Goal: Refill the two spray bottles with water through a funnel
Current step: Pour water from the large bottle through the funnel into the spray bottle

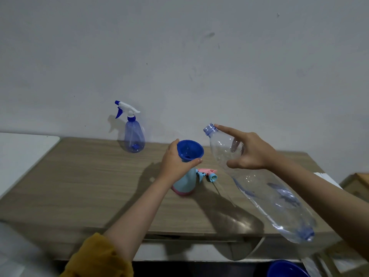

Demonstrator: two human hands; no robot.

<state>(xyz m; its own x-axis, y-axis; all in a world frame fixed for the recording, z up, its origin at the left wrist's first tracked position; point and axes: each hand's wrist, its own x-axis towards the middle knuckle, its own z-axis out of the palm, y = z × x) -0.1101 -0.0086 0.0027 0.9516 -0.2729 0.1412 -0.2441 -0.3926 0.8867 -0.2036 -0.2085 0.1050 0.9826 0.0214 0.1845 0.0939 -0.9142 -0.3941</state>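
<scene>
Fingers of the left hand [175,159] were curled round the blue funnel [190,150], thumb across its near side, steadying it in the neck of the pale blue spray bottle [185,182], which stood upright mid-table. Right hand [252,151] held the big clear water bottle [257,182] near its neck, fingers partly spread, index finger stretched to the uncapped mouth. Bottle lay tilted, mouth up and just right of the funnel rim, not over it; it looked nearly empty, a little water maybe at the low end, hard to tell.

Progress, judged: pale blue bottle was open, its pink and blue trigger head [206,173] lying on the table just right of its base. Whether it had been filled could not be seen, opaque body. Clear blue spray bottle [134,136] stood at the far edge of the wooden table [79,176] by the wall, trigger screwed on, seemingly empty. So second bottle was likely left entirely, plus recapping the first.

Room: left half of the table was bare wood, wide open. Right side was tighter: the loose head sat under the pour path and the big bottle's base hung past the near edge.
</scene>
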